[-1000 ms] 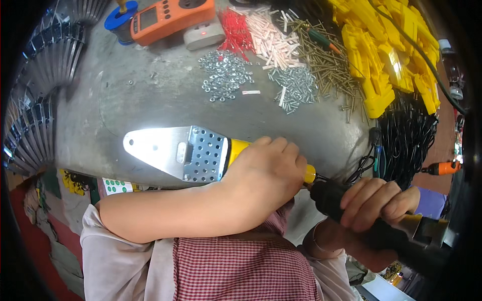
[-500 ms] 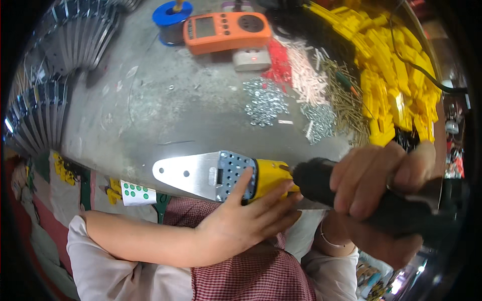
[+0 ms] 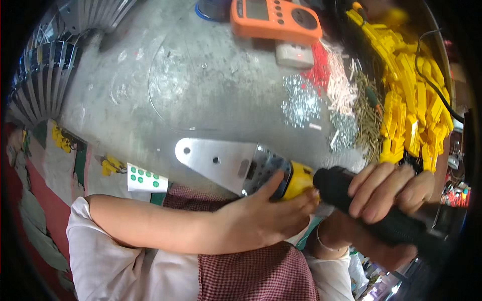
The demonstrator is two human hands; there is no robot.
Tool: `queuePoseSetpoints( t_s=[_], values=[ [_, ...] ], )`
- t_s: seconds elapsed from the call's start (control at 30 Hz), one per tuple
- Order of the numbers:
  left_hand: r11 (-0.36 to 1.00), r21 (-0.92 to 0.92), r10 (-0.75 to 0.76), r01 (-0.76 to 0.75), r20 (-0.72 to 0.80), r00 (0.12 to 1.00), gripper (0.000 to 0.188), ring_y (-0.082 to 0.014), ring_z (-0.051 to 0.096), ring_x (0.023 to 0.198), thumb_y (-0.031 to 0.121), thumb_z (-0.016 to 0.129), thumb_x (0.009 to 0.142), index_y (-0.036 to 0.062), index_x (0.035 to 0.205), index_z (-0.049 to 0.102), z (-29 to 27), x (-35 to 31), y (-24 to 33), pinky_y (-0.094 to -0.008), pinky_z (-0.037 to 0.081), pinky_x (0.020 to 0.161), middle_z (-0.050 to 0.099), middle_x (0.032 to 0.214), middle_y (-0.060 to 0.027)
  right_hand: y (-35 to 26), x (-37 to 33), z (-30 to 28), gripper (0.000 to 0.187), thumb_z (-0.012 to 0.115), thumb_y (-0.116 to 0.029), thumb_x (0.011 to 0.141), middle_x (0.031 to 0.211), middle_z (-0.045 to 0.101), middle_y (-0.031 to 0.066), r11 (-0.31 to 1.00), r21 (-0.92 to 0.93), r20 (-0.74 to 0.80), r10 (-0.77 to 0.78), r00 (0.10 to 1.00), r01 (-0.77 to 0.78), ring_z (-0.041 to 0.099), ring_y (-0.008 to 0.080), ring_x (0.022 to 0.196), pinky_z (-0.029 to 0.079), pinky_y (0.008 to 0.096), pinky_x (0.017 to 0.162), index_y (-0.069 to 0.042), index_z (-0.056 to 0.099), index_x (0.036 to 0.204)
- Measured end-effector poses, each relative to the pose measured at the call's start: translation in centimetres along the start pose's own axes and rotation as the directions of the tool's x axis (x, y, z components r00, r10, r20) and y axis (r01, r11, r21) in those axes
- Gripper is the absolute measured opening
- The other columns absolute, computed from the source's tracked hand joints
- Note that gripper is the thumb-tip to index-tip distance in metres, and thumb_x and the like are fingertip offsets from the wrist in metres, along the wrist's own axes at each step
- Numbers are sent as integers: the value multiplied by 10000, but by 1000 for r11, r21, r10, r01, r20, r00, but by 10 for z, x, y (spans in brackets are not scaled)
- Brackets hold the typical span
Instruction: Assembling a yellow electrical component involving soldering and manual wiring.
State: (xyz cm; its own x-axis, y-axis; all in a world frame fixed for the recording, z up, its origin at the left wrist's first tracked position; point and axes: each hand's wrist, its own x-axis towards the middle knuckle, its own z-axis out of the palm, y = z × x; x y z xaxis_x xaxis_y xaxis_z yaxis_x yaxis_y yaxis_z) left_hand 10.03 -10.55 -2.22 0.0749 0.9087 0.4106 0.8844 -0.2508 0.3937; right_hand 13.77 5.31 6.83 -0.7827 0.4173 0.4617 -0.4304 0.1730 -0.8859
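A tapered flat metal plate (image 3: 228, 168) with round holes joins a darker perforated metal section and a yellow plastic handle (image 3: 302, 176) near the front of the table. My left hand (image 3: 263, 213) is closed around the yellow end, its thumb over the perforated section. My right hand (image 3: 384, 193) grips a black cylindrical power screwdriver (image 3: 336, 188). The screwdriver's nose points left at the end of the yellow handle. Whether its bit touches a screw is hidden.
Piles of small metal hardware (image 3: 301, 103), white pieces (image 3: 341, 83) and brass-coloured screws (image 3: 369, 118) lie beyond the right hand. Yellow plastic parts (image 3: 414, 90) heap up at far right. An orange meter (image 3: 276, 20) stands at the back; fanned metal blades (image 3: 42, 75) lie at left.
The view has shifted, so the table things sit farther right and some higher. Both hands keep their holds; the plate now tilts more, its yellow end lower, with the screwdriver still against it.
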Motion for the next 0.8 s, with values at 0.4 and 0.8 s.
queuePoseSetpoints(
  t_s=[0.4,0.8],
  values=[
    [991,102,70,-84,129,989,718,-176,313,1369,281,660,766,118,1404,375,-15,24,-29,-447,345,999,388,1442,-33,-48,-51,-2,299,434,-332,913,813,561,138,979,130,48,-162,986,155,544,271,697,449,393,652,-52,459,1016],
    [976,208,101,-69,-148,984,344,-107,464,1226,190,514,852,103,1178,583,8,23,-28,-421,405,891,576,1213,13,-38,-56,-10,137,427,-104,975,878,646,256,967,255,386,-99,917,-3,662,370,733,572,460,633,-2,410,1064]
  ],
)
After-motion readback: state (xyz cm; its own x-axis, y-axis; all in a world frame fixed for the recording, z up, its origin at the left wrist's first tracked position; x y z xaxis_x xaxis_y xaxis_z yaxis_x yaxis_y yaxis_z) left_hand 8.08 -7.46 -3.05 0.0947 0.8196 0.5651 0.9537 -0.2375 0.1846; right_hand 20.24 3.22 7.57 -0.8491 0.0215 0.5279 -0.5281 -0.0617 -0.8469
